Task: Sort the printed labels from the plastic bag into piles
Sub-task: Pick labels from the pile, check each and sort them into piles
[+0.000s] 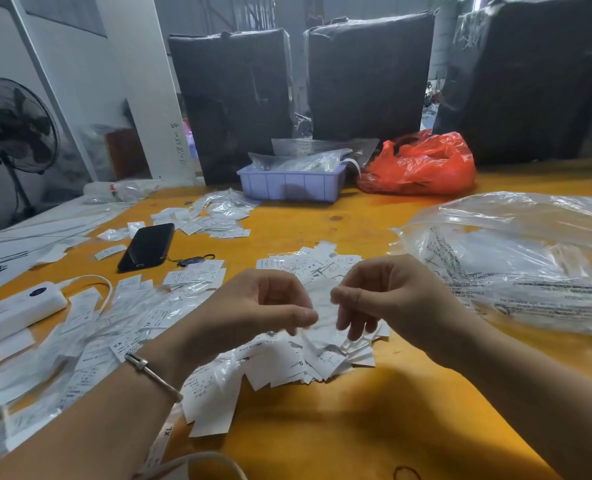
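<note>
A heap of white printed labels (322, 358) lies in the middle of the orange table (356, 427). Just above it my left hand (253, 306) and my right hand (391, 292) face each other with curled fingers. Both pinch one blurred white label (324, 306) between them. A large clear plastic bag (516, 265) with printed text lies to the right, close to my right wrist. More labels are spread in a wide pile on the left (131, 317). Smaller groups of labels lie behind it (194, 275) and further back (214, 220).
A black phone (147, 245) and a white power bank (13, 311) with its cable lie on the left. At the back stand a lilac tray (291, 185) holding clear bags, a red plastic bag (419, 164) and tall black wrapped bundles (232, 98). A fan (13, 126) stands far left.
</note>
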### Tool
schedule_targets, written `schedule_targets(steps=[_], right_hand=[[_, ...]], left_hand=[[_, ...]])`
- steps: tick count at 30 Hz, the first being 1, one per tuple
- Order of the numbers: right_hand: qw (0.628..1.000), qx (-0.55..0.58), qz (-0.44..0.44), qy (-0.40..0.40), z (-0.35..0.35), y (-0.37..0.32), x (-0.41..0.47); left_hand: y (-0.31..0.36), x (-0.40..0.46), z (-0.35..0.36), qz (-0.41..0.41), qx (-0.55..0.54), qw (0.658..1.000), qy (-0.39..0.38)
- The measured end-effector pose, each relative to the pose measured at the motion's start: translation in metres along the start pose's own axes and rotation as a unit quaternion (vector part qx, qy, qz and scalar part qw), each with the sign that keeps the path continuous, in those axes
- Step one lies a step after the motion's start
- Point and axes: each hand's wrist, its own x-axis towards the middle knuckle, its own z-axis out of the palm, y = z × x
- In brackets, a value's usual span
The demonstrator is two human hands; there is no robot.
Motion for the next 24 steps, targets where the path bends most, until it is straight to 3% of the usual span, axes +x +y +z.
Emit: schedule_targets(steps=[5, 8, 11, 13, 15, 20, 24], right_hand=[[0.999, -0.032, -0.035, -0.007, 0.009, 0.000, 0.000], [0.987, -0.096, -0.059, 0.111, -0.006, 0.000, 0.004], [0.945, -0.204, -0.093, 0.239, -0.032, 0.006, 0.008], [0.917, -0.280, -0.096, 0.269, -0.046, 0.012, 0.011], [0.900, -0.356, -0.076, 0.241, -0.056, 0.017, 0.012], [0.898, -0.435, 0.052, 0.048, -0.061, 0.021, 0.010], [0.888, -0.457, 0.043, -0.008, -0.061, 0.019, 0.010]], left_hand=[[0.000, 0.001, 0.004, 0.024, -0.002, 1.000, 0.000], [-0.004, 0.002, 0.000, 0.021, -0.007, 0.998, 0.053], [-0.009, 0.003, -0.004, 0.016, -0.005, 0.990, 0.138], [-0.009, 0.003, -0.006, 0.012, -0.006, 0.985, 0.173], [-0.009, 0.003, -0.006, 0.009, -0.011, 0.982, 0.188], [-0.009, 0.004, -0.005, 0.000, -0.010, 0.982, 0.189], [-0.011, 0.004, -0.006, 0.000, -0.004, 0.982, 0.187]])
